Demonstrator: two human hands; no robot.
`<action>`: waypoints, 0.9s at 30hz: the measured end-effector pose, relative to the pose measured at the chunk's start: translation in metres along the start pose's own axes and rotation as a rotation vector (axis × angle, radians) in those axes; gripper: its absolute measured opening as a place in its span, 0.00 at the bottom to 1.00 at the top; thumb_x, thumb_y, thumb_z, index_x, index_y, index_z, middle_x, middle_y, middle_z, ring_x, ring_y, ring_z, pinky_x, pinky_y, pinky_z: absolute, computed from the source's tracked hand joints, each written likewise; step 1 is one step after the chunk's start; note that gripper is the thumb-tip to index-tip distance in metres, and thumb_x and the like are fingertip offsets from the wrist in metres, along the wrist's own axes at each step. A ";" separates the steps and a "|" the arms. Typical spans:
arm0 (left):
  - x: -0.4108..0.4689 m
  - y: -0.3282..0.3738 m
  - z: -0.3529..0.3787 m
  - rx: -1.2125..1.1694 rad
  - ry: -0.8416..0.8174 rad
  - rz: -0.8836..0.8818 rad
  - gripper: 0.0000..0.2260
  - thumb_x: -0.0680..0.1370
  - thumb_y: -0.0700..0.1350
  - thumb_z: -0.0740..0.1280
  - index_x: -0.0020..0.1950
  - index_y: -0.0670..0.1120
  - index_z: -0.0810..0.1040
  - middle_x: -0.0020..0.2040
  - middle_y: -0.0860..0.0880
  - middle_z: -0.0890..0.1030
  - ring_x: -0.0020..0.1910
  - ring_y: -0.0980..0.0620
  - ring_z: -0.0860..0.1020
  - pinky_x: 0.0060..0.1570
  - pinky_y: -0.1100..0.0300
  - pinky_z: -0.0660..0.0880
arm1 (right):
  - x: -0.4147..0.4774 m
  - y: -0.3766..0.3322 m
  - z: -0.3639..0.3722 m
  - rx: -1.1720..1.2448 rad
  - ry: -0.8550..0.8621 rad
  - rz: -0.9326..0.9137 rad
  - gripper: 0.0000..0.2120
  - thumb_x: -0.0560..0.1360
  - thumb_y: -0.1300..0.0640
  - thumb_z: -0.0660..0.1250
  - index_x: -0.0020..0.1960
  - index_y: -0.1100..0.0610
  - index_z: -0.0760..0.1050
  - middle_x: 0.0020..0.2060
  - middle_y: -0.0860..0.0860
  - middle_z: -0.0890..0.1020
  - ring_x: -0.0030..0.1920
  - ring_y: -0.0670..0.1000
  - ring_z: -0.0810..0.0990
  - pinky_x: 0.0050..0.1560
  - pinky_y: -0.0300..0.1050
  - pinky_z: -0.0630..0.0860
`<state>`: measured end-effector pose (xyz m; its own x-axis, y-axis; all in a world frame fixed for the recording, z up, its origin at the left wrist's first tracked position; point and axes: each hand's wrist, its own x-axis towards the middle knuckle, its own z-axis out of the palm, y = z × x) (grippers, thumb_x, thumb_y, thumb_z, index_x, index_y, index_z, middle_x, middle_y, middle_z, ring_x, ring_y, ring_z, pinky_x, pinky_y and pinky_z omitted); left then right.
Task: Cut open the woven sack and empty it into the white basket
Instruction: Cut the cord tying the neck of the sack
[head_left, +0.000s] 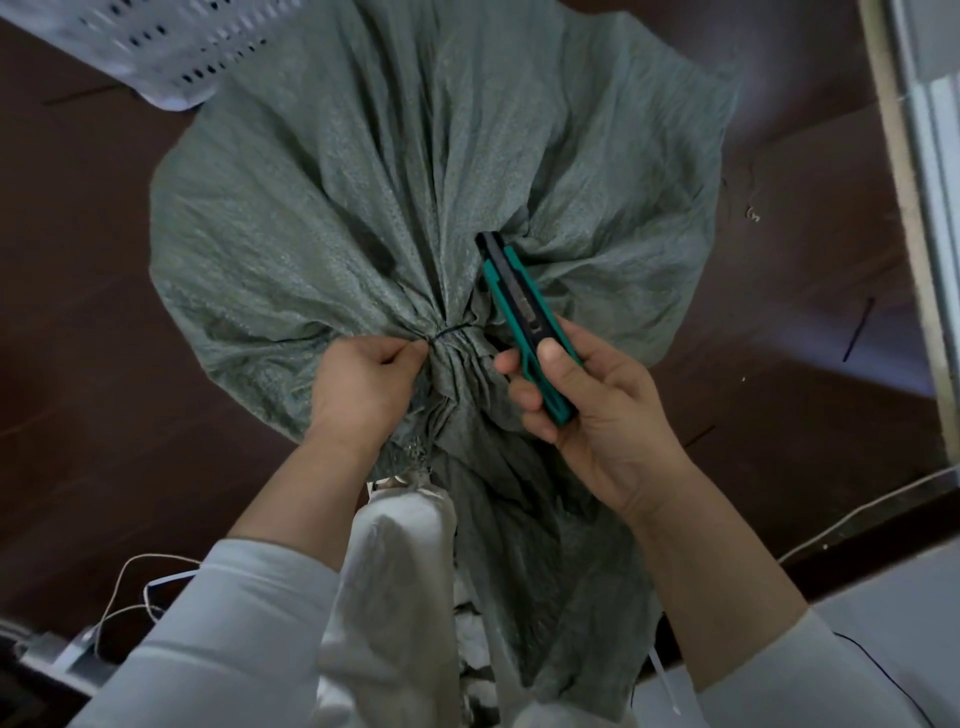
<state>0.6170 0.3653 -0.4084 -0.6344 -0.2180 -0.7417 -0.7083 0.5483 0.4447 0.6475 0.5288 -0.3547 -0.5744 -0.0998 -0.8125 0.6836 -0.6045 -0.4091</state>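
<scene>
A full grey-green woven sack (363, 197) lies on the dark brown floor, its neck gathered and bound by a thin black tie (454, 331). My left hand (358, 384) pinches the end of that tie at the left side of the neck. My right hand (587, 410) grips a teal and black utility knife (524, 312), its tip pointing up and away over the sack, just right of the neck. The thumb lies on the knife's slider. The white perforated basket (156, 47) shows only a corner at the top left, touching the sack.
A white post or frame (914, 208) runs down the right edge. Loose cords (130, 587) and a grey fitting lie at the bottom left. Scraps of black tie (857, 330) are scattered on the floor at right. My knee in pale trousers (395, 571) is below the sack's neck.
</scene>
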 end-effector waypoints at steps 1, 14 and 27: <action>0.001 0.000 0.000 -0.007 0.000 -0.006 0.11 0.76 0.46 0.68 0.45 0.38 0.84 0.25 0.47 0.72 0.27 0.49 0.69 0.40 0.54 0.73 | 0.000 0.000 0.000 -0.005 -0.005 0.009 0.19 0.73 0.59 0.61 0.63 0.60 0.72 0.36 0.54 0.80 0.29 0.46 0.72 0.24 0.34 0.65; 0.004 -0.003 0.000 -0.072 -0.025 -0.056 0.08 0.75 0.45 0.68 0.44 0.42 0.84 0.15 0.58 0.71 0.26 0.51 0.69 0.40 0.57 0.71 | -0.004 -0.004 -0.002 0.029 0.086 0.023 0.11 0.77 0.61 0.58 0.57 0.60 0.75 0.34 0.54 0.81 0.25 0.45 0.72 0.21 0.34 0.63; 0.008 0.019 -0.012 0.639 -0.108 0.204 0.13 0.78 0.50 0.61 0.49 0.44 0.81 0.49 0.41 0.83 0.51 0.40 0.80 0.51 0.50 0.77 | 0.001 -0.007 -0.004 -0.053 0.128 0.147 0.09 0.68 0.68 0.62 0.47 0.61 0.72 0.32 0.55 0.79 0.30 0.52 0.79 0.30 0.42 0.78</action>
<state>0.5948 0.3642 -0.4004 -0.6779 0.0036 -0.7351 -0.2346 0.9466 0.2211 0.6435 0.5360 -0.3543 -0.4070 -0.0811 -0.9098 0.7808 -0.5478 -0.3004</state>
